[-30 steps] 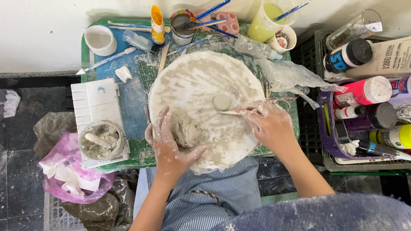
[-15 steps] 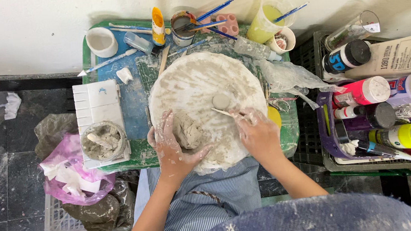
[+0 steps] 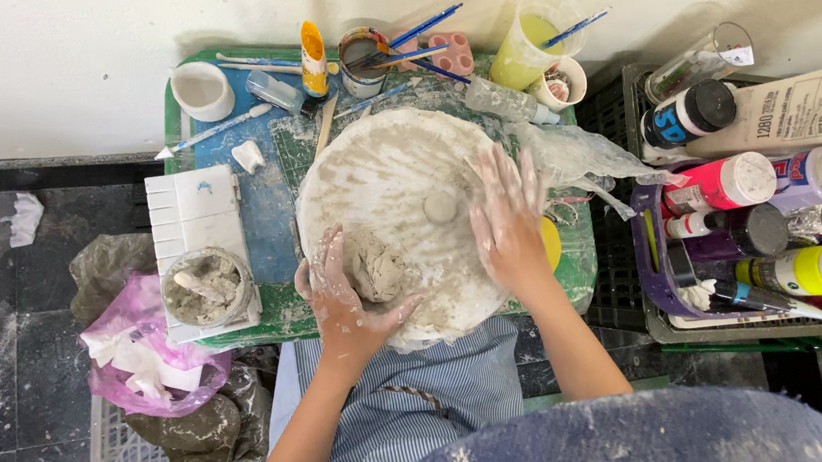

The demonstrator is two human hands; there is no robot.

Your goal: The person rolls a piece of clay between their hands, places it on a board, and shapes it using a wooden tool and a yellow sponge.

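A round white board (image 3: pixel 380 169) smeared with clay lies on the small green table (image 3: pixel 283 314). A grey clay lump (image 3: pixel 376 264) sits on the board's near left part. My left hand (image 3: pixel 337 293) cups the lump, fingers along its left side and thumb stretched under it. My right hand (image 3: pixel 508 220) lies flat on the board's right edge with its fingers spread and nothing in it. A small flat clay disc (image 3: pixel 441 206) rests just left of that hand. Both hands are coated in pale clay.
A tub of wet clay (image 3: pixel 204 289) and a white palette (image 3: pixel 192 204) sit left of the board. A white cup (image 3: pixel 201 88), a jar of brushes (image 3: pixel 363 50) and a yellow-green cup (image 3: pixel 524 51) line the back. Paint bottles (image 3: pixel 728 182) fill crates on the right. A pink bag (image 3: pixel 136 353) hangs at left.
My right hand has left the spot by the small disc and moved right, now flat and spread on the board's edge. My left hand stays around the lump.
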